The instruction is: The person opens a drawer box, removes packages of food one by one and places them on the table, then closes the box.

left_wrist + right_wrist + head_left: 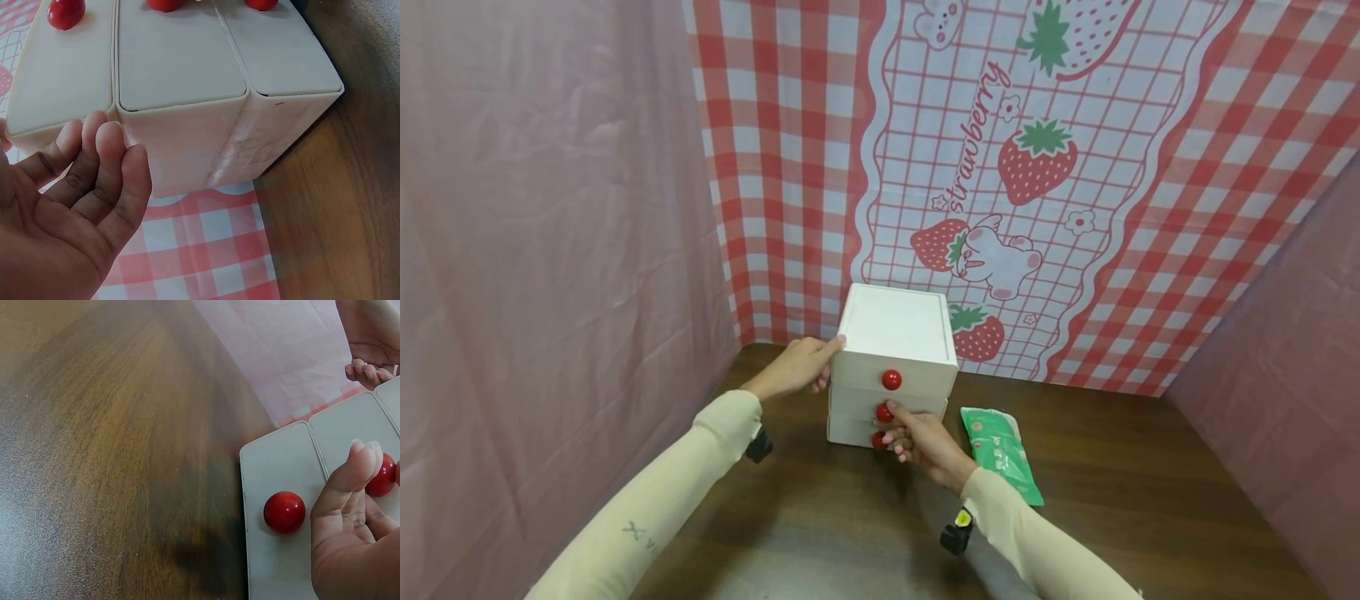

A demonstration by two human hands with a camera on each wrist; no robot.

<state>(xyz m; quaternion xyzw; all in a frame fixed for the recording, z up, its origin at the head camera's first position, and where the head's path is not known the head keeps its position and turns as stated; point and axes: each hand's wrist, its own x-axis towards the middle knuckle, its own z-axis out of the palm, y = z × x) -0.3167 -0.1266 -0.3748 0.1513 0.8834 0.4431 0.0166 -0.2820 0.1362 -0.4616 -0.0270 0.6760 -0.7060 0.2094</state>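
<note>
While the right hand (928, 442) has the middle knob (884, 412) pinched, thumb above and bent fingers below, the left hand (805, 364) is at the white chest's (895, 321) upper left edge. That left hand grasps nothing I can make out: its thumb lies at the top edge and its fingers bend loosely beside the side wall; whether they touch it, I cannot tell.

From where I stand, the relation that counts runs between right palm and knob. The red ball sits ahead and a little left of that palm, right at the fingertips, so the right hand is clearly the nearer of the 2. The knob is round and gives no long axis, but the middle drawer front (853, 402) runs left to right, with the right forearm reaching in slantwise from the near right. All 3 fronts look closed. The bottom knob (879, 441) is just below the pinch, and the top knob (891, 380) above it. The chest stands on the wooden table (820, 517), with a green packet (1000, 454) near its right side.
</note>
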